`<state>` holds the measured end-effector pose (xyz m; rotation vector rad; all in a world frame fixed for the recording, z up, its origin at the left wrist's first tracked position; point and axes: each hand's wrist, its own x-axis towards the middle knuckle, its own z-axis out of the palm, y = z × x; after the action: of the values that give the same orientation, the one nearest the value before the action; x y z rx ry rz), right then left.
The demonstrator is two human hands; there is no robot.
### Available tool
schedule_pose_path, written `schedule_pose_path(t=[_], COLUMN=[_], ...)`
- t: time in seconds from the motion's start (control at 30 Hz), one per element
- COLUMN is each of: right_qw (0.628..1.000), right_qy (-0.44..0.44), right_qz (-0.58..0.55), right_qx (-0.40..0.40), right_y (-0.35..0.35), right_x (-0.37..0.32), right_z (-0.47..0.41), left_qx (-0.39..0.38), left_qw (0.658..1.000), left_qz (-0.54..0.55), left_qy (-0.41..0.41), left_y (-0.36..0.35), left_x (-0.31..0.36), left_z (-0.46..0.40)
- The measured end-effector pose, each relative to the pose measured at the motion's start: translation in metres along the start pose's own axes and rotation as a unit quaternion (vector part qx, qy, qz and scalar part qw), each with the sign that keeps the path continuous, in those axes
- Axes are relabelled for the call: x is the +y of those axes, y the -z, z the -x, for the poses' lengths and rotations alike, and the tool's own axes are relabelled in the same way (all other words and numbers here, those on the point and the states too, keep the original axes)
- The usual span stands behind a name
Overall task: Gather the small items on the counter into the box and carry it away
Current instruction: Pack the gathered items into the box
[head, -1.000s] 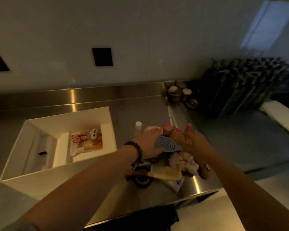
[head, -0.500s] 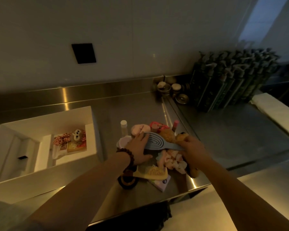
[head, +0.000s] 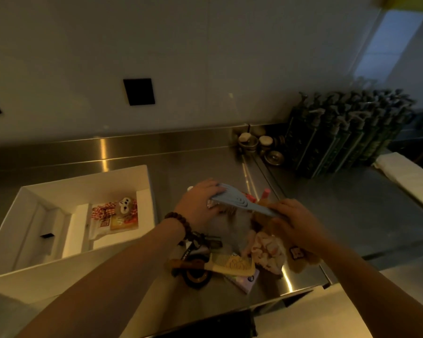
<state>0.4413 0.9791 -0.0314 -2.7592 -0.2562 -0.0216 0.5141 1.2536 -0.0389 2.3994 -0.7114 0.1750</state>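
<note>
A blue hairbrush (head: pixel 239 202) is lifted above a pile of small items on the steel counter (head: pixel 181 172). My left hand (head: pixel 200 203) grips its head. My right hand (head: pixel 293 220) grips its handle together with a brown plush item (head: pixel 300 261). Below lie a yellow comb (head: pixel 232 264), a pink scrunchie (head: pixel 269 254), a dark round item (head: pixel 197 276) and a small pink packet (head: pixel 244 280). The white box (head: pixel 59 272) stands open at the left, with a small owl-faced trinket and a packet (head: pixel 119 215) inside.
Several dark pump bottles (head: pixel 340 132) stand in rows at the back right. Small jars (head: pixel 254 142) sit by the backsplash. A white folded cloth (head: pixel 405 176) lies at the far right. The counter's front edge runs just below the pile.
Both hands have lifted the blue hairbrush higher off the pile, and the left hand now grips its head from above instead of resting beside it.
</note>
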Motion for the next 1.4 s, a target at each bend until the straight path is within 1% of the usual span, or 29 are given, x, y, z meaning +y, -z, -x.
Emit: schedule_pose_path(t=[0.2, 0.33, 0.43, 0.57, 0.67, 0.73, 0.8, 0.87, 0.93, 1.0, 1.1, 1.23, 1.3, 1.4], right_qw=[1.0, 0.999, 0.996, 0.981, 0.973, 0.97, 0.965, 0.961, 0.961, 0.964, 0.974, 0.984, 0.986, 0.983], right_qy=[-0.008, 0.012, 0.023, 0.084, 0.12, 0.153, 0.202, 0.235, 0.248, 0.248, 0.222, 0.174, 0.156, 0.158], right_qz=[0.007, 0.026, 0.067, 0.11, 0.098, 0.074, 0.056, 0.048, 0.044, 0.035, 0.01, 0.0, 0.016, 0.077], right_qx=[-0.025, 0.02, 0.062, 0.136, 0.17, 0.174, 0.159, 0.135, 0.116, 0.092, 0.034, -0.035, -0.05, -0.045], right_y=[0.005, 0.005, 0.01, 0.015, 0.013, 0.008, 0.0, -0.012, -0.028, -0.049, -0.085, -0.124, -0.134, -0.141], right_x=[-0.022, -0.036, -0.052, -0.096, -0.142, -0.174, -0.204, -0.234, -0.261, -0.284, -0.309, -0.318, -0.315, -0.313], right_z=[-0.015, -0.028, -0.044, -0.069, -0.088, -0.101, -0.114, -0.129, -0.144, -0.156, -0.167, -0.172, -0.174, -0.178], left_qx=[0.039, 0.047, 0.08, 0.113, 0.169, 0.209, 0.248, 0.26, 0.242, 0.201, 0.117, 0.021, -0.028, -0.077], left_qw=[0.999, 0.998, 0.995, 0.99, 0.981, 0.971, 0.955, 0.942, 0.938, 0.943, 0.947, 0.935, 0.929, 0.916], left_qz=[-0.002, -0.015, -0.038, -0.007, 0.004, 0.021, 0.048, 0.059, 0.047, 0.024, 0.007, 0.037, 0.025, -0.036], left_qy=[-0.003, 0.025, 0.052, 0.078, 0.09, 0.118, 0.156, 0.204, 0.243, 0.264, 0.298, 0.352, 0.369, 0.393], left_y=[0.029, 0.045, 0.067, 0.109, 0.143, 0.165, 0.185, 0.201, 0.21, 0.213, 0.207, 0.194, 0.185, 0.173], left_x=[0.001, -0.002, -0.008, -0.02, -0.038, -0.054, -0.074, -0.097, -0.12, -0.142, -0.171, -0.202, -0.211, -0.219], left_z=[0.001, 0.004, 0.007, 0.018, 0.035, 0.05, 0.069, 0.091, 0.113, 0.131, 0.146, 0.15, 0.144, 0.134])
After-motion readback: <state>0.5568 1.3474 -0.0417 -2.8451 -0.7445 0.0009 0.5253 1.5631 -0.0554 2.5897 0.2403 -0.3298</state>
